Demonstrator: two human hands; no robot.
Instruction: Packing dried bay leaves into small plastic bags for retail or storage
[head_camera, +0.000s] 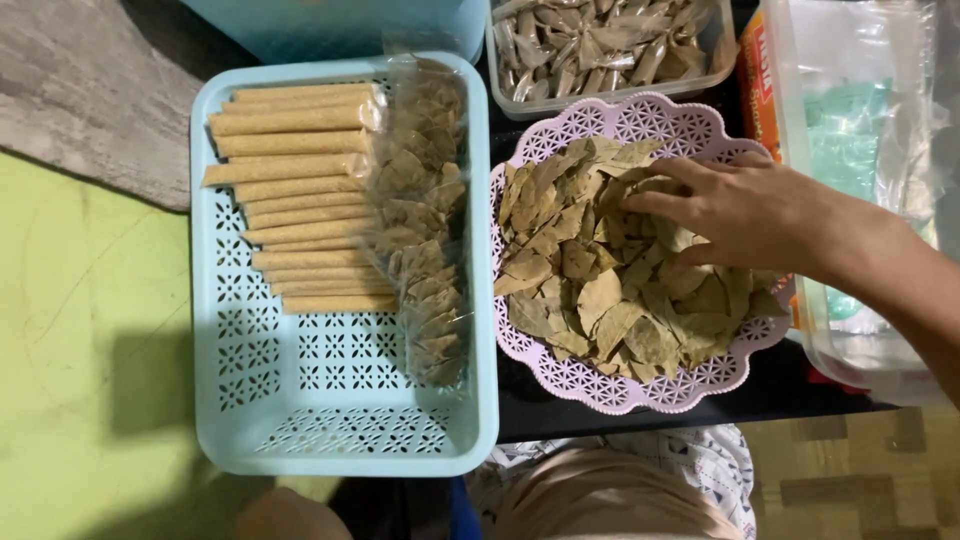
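Dried leaves (600, 290) lie under right hand (745, 215), fingers (655, 200) spread flat.

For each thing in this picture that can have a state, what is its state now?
right hand: open, fingers resting on the leaves
pink basket: heaped with loose dried leaves
blue basket: partly filled
brown sticks: stacked side by side
leaf packets: sealed in clear plastic, lying in a row
clear tub: open, holding folded leaves

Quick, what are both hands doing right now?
Right hand: open, fingers resting on dried leaves in the lilac plastic basket.
Left hand: not in view.
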